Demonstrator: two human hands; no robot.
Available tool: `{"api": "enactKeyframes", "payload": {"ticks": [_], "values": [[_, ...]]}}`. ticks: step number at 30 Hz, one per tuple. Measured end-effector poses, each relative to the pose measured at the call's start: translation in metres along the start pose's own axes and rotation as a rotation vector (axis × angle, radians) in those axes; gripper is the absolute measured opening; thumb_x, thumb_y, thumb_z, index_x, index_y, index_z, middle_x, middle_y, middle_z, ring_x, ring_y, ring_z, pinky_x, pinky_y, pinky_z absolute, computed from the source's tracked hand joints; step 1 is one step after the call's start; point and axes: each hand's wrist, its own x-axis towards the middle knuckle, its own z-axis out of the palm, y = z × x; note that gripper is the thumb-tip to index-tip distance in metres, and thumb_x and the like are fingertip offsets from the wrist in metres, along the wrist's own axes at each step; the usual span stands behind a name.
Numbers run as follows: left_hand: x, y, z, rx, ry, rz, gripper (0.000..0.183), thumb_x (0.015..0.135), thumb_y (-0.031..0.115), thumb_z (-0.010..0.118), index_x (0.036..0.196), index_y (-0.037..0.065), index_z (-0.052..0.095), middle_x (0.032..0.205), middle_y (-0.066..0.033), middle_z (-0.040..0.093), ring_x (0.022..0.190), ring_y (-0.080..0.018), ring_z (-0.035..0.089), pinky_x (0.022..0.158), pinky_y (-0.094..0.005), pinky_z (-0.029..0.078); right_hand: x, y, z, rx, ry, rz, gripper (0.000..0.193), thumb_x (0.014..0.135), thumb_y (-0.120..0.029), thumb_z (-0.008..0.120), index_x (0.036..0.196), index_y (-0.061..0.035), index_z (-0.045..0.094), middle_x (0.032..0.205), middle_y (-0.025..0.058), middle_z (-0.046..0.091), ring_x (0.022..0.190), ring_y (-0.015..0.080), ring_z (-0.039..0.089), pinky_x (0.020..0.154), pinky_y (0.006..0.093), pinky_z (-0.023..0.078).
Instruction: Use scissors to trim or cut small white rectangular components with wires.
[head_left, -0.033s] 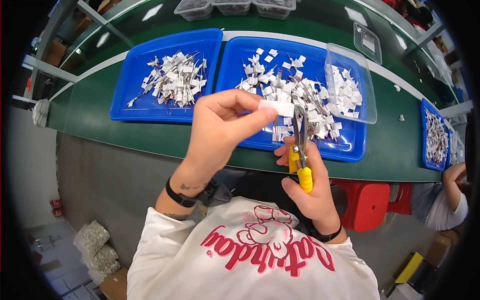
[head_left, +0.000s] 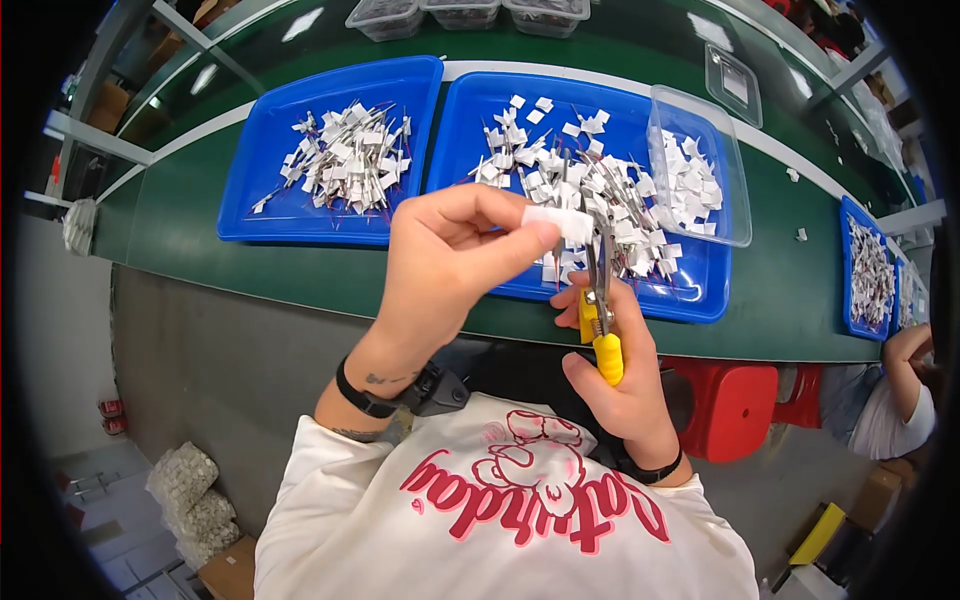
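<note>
My left hand (head_left: 435, 255) pinches a small white rectangular tab (head_left: 570, 224) between thumb and fingers, above the middle blue tray (head_left: 690, 300). Yellow-handled spring snips (head_left: 608, 358) rest in my right hand (head_left: 637, 395), blades pointing up and away from me. The tab's right end is at the blades; whether they touch it, I cannot tell. Thin wired parts with white tabs (head_left: 625, 205) lie heaped in the tray behind both hands. At its right side, a clear plastic box (head_left: 738, 200) contains loose white pieces (head_left: 690, 190).
To the left, another blue tray (head_left: 240, 215) holds a heap of similar wired parts (head_left: 350, 160). Clear tubs (head_left: 460, 15) and a clear lid (head_left: 733, 85) stand farther back on the green bench (head_left: 190, 200). A red stool (head_left: 735, 410) and another person (head_left: 890, 410) are at right.
My left hand has shifted slightly right, bringing the white tab closer to the blades, and the tab is tilted a little more. The right hand is nearly unmoved.
</note>
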Motion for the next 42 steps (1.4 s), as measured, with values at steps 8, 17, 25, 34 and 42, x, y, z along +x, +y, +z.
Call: {"api": "enactKeyframes", "payload": {"ticks": [8, 17, 25, 34, 42], "values": [[-0.002, -0.008, 0.008, -0.171, 0.004, -0.016, 0.012, 0.081, 0.000, 0.065, 0.077, 0.003, 0.055, 0.088, -0.0098, 0.065, 0.076, -0.0101, 0.058, 0.068, -0.0228, 0.046, -0.004, 0.000, -0.002, -0.116, 0.053, -0.035, 0.062, 0.070, 0.004, 0.058, 0.129, -0.0020, 0.041, 0.109, 0.0162, 0.059, 0.096, 0.0254, 0.058, 0.089, 0.0352, 0.044], [-0.009, -0.020, 0.020, -0.347, 0.044, 0.037, 0.009, 0.081, -0.004, 0.069, 0.080, -0.002, 0.060, 0.091, -0.0108, 0.063, 0.077, -0.0129, 0.063, 0.068, -0.0250, 0.052, 0.003, -0.005, 0.003, -0.138, 0.064, -0.081, 0.061, 0.070, 0.004, 0.057, 0.128, -0.0018, 0.041, 0.106, 0.0173, 0.059, 0.095, 0.0269, 0.059, 0.088, 0.0361, 0.045], [-0.012, -0.026, 0.027, -0.337, 0.010, 0.110, 0.009, 0.081, -0.008, 0.066, 0.079, -0.004, 0.059, 0.085, -0.0089, 0.061, 0.071, -0.0103, 0.062, 0.057, -0.0208, 0.052, 0.001, -0.005, 0.006, -0.083, 0.092, -0.056, 0.055, 0.073, 0.004, 0.056, 0.126, -0.0033, 0.042, 0.095, 0.0134, 0.058, 0.082, 0.0220, 0.059, 0.077, 0.0321, 0.048], [-0.011, -0.031, 0.031, -0.273, 0.039, 0.187, 0.008, 0.080, -0.009, 0.067, 0.079, -0.004, 0.060, 0.084, -0.0088, 0.062, 0.074, -0.0097, 0.063, 0.064, -0.0197, 0.052, 0.000, -0.004, 0.005, -0.140, 0.100, -0.072, 0.048, 0.075, 0.005, 0.054, 0.121, -0.0041, 0.043, 0.080, 0.0105, 0.054, 0.066, 0.0209, 0.054, 0.062, 0.0312, 0.043], [-0.011, -0.025, 0.033, -0.247, 0.041, 0.144, 0.008, 0.080, -0.009, 0.067, 0.078, -0.005, 0.060, 0.082, -0.0088, 0.063, 0.072, -0.0111, 0.064, 0.062, -0.0205, 0.053, -0.004, -0.003, 0.005, -0.130, 0.136, 0.021, 0.041, 0.076, 0.004, 0.054, 0.116, -0.0045, 0.044, 0.073, 0.0094, 0.052, 0.059, 0.0201, 0.052, 0.060, 0.0316, 0.043]]}}
